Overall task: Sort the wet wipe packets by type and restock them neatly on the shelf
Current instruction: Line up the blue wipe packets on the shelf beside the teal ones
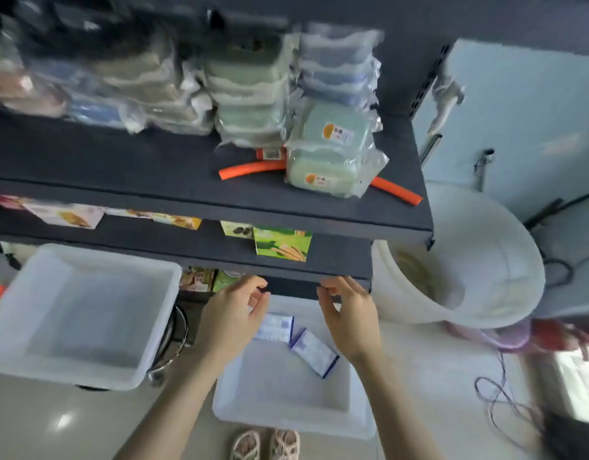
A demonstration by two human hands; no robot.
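Clutter all around. Dark shelf (120,154) up top, crammed with stacks of plastic-wrapped packs (253,94) in green and blue, plus an orange tube (250,171) poking out from under the front green pair. Snack boxes (281,244) on the shelf below. Big white tub (80,310) on the left, white bucket (519,247) on the right, tangle of cables (492,413) on the floor, sandals (265,444) at the bottom edge. As for hands, left hand (235,310) and right hand (348,313) both up in front of the lowest shelf lip, palms facing each other, fingers loose and spread, gripping nothing. Two wet wipe packets (314,351), white with blue edges, lying in a shallow white tray (280,390) on the floor right beneath, one partly hidden behind the left hand. Top shelf badly blurred, so no telling pack types apart. Orange-dot stickers (329,131) on the green packs, print everywhere too smeared to read.
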